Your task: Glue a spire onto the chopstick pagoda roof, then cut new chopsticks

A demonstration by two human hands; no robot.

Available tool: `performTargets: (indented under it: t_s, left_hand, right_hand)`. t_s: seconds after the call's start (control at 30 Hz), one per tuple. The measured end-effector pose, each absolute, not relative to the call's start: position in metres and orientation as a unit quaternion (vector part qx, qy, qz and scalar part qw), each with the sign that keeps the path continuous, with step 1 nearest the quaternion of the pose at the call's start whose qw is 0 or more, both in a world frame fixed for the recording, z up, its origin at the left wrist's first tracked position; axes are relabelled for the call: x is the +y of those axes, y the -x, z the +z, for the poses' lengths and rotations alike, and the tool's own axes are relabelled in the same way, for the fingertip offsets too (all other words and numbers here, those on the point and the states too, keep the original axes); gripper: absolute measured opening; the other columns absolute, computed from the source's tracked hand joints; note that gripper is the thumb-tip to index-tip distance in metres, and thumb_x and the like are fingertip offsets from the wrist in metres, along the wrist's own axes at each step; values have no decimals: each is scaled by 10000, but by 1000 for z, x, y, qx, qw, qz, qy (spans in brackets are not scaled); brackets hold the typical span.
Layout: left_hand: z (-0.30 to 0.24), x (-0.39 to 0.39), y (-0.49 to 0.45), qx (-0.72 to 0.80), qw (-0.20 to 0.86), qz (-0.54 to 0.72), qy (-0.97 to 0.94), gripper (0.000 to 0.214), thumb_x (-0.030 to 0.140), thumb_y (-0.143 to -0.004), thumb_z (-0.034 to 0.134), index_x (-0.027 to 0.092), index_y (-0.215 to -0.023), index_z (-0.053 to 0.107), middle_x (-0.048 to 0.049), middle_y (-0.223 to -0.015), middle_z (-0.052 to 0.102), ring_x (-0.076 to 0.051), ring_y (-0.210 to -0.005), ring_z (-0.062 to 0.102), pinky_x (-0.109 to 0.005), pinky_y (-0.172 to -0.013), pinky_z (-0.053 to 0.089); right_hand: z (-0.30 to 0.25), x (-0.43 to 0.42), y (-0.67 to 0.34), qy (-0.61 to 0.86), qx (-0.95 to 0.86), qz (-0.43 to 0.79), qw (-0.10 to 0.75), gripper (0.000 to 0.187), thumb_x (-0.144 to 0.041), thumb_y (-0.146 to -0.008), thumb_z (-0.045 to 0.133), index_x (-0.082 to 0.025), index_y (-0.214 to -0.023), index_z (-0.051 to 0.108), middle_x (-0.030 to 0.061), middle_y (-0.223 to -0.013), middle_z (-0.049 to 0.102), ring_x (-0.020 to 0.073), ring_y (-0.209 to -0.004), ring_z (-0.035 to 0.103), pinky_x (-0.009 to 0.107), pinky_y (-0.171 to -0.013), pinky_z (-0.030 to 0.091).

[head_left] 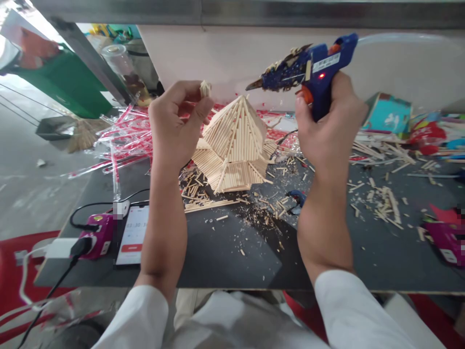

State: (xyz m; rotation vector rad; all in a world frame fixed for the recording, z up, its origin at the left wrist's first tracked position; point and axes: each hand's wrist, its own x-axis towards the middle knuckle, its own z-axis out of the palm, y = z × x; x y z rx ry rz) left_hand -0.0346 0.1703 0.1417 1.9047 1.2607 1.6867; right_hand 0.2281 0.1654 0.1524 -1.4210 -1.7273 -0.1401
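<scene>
My left hand (178,123) is raised and pinches a small bundle of short wooden sticks (205,88) between thumb and fingertips. My right hand (329,123) grips a blue hot glue gun (312,68), its glue-crusted nozzle pointing left toward the bundle and a red light lit on its side. Between and behind the hands a pointed model built of wooden sticks (234,145) stands on the dark board (225,252).
Cut stick pieces (381,203) litter the board. A phone (132,235) with a timer and a magenta device with cables (98,235) lie at the left front. Red-and-clear wrappers (123,135) pile behind. Colourful items and another magenta object (445,237) sit at the right.
</scene>
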Motion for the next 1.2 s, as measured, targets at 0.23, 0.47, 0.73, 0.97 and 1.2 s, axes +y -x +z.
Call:
performTargets:
  t_s: [0.23, 0.47, 0.73, 0.97, 1.2]
  left_hand:
    - [145, 167, 32, 449, 136, 583, -663, 133, 343, -917, 756, 295, -1041, 743, 14, -920, 751, -144, -742, 675, -288, -606, 537]
    - [147, 165, 30, 436, 125, 586, -672, 117, 257, -915, 755, 270, -1032, 760, 10, -905, 760, -136, -760, 691, -288, -650, 561]
    - [148, 163, 30, 428, 124, 595, -669, 134, 224, -907, 755, 231, -1040, 775, 9, -880, 758, -121, -728, 691, -259, -588, 539]
    - [141, 170, 33, 408, 107, 608, -673, 145, 225, -909, 765, 233, -1053, 782, 4, -902, 757, -117, -726, 687, -260, -613, 540]
    - [139, 171, 35, 407, 105, 602, -679, 191, 179, -903, 761, 235, -1084, 784, 7, -939, 765, -116, -737, 700, -249, -619, 550]
  right_hand:
    - [153, 164, -226, 585, -695, -44, 416, 355, -334, -980, 505, -254, -1318, 580, 94, -1089, 748, 281, -977, 702, 403, -863, 530]
    - [153, 166, -227, 587, -695, -22, 415, 323, -368, -994, 502, -266, -1291, 579, 114, -1128, 731, 300, -1054, 704, 404, -854, 536]
    - [153, 165, -227, 581, -701, -44, 411, 349, -335, -998, 486, -284, -1333, 569, 103, -1186, 743, 309, -1077, 700, 434, -875, 543]
    - [151, 165, -230, 564, -709, -64, 418, 364, -296, -985, 496, -272, -1337, 585, 116, -1195, 735, 316, -1097, 703, 437, -896, 532]
    - [152, 164, -230, 578, -702, -61, 412, 354, -320, -991, 499, -292, -1333, 587, 109, -1189, 741, 315, -1087, 703, 446, -894, 538]
